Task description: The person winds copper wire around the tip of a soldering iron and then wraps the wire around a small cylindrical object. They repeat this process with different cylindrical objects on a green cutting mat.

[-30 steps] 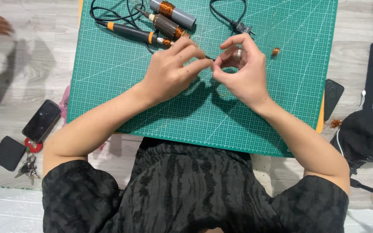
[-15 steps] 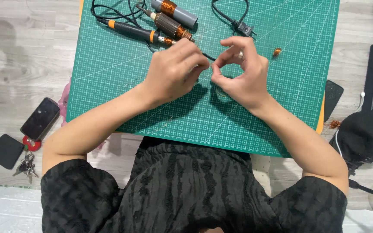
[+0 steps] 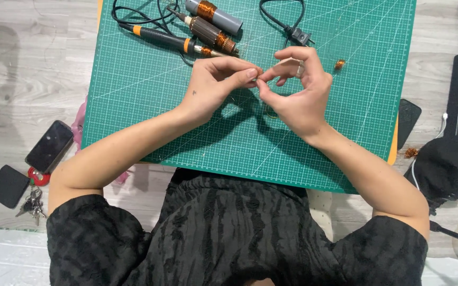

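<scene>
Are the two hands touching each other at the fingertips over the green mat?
Touching. The head view shows the left hand and right hand meeting at pinched fingertips, with no mat visible between them.

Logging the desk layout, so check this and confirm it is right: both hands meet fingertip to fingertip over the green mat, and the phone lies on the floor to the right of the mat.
One detail is wrong. The head view shows the phone on the floor to the left of the mat, not the right. The left hand and right hand do meet fingertip to fingertip over the mat.
</scene>
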